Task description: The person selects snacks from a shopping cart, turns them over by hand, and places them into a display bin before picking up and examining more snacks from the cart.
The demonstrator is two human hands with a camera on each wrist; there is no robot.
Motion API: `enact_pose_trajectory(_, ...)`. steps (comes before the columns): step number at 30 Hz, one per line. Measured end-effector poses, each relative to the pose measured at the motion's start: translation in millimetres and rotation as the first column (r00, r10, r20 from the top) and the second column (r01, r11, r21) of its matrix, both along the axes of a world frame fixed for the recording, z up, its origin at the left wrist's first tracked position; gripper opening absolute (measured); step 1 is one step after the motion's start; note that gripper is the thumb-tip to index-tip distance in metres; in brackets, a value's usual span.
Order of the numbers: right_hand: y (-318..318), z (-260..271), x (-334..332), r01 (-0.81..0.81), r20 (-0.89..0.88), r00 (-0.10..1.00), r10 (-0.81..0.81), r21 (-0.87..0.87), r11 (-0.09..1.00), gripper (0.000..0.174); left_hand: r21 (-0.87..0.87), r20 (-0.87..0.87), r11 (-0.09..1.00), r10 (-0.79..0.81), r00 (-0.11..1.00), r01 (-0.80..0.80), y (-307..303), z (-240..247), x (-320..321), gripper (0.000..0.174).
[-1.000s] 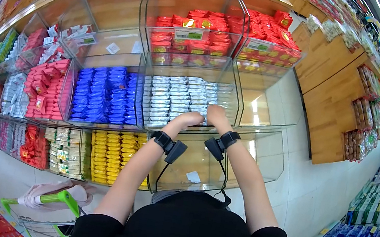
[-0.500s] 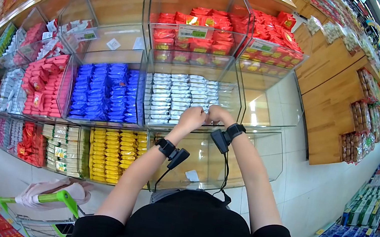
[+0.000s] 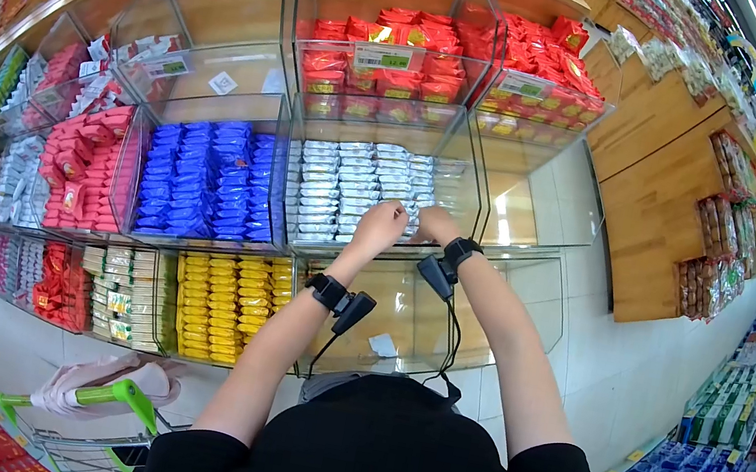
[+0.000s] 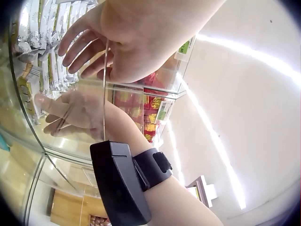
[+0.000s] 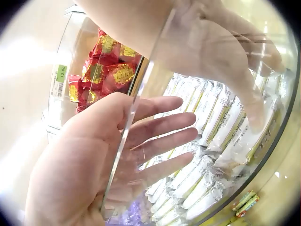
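Silver-white wrapped packets [image 3: 366, 188] lie in rows inside a clear-walled bin. My left hand [image 3: 382, 225] is raised over the bin's front edge, its fingers spread and slightly bent around nothing in the right wrist view [image 5: 117, 141]. Beside it, my right hand [image 3: 437, 226] reaches behind the clear front panel [image 5: 127, 136]. In the left wrist view the right hand [image 4: 77, 110] has its thumb extended at an end packet [image 4: 29, 92]; the right wrist view shows that thumb against a packet [image 5: 244, 141], with the fingers partly hidden.
Blue packets [image 3: 206, 180] fill the bin to the left, yellow ones [image 3: 223, 310] the lower bin, and red ones [image 3: 397, 68] the upper bin behind a clear panel. A green-handled cart [image 3: 102, 395] stands at lower left, a wooden display [image 3: 657, 204] at right.
My left hand has risen from low at the bin's front edge and turned, with its fingers drawn away from the right hand. The right hand stays at the bin's front right.
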State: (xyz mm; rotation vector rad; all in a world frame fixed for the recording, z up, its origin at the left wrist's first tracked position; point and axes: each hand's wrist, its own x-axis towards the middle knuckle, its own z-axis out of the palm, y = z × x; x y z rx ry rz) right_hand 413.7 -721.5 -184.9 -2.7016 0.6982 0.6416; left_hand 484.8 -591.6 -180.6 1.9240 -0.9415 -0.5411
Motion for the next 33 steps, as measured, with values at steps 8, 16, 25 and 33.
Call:
enact_pose_trajectory(8, -6.6, -26.4, 10.1, -0.073, -0.085, 0.994, 0.073, 0.000, 0.997, 0.045, 0.023, -0.022, 0.999, -0.021, 1.000, 0.022, -1.6, 1.6, 1.5, 0.020)
enact_pose_trajectory(16, 1.4, -21.1, 13.9, 0.012, -0.160, 0.987, -0.004, 0.050, 0.999, 0.042, 0.030, -0.119, 0.997, -0.064, 0.991, 0.068, 0.5, 6.2, 3.6, 0.021)
enact_pose_trajectory(25, 8.8, -22.2, 14.5, 0.046, -0.142, 0.989, -0.047, -0.012, 0.999, 0.048, 0.029, -0.166, 0.998, -0.054, 0.985, 0.060, 0.9, 11.5, 2.3, 0.022)
enact_pose_trajectory(33, -3.1, -22.1, 18.2, 0.190, -0.282, 0.950, -0.133, 0.184, 0.964, 0.046, 0.026, -0.149, 0.998, -0.056, 0.987, 0.060, -1.8, 4.9, 3.6, 0.021)
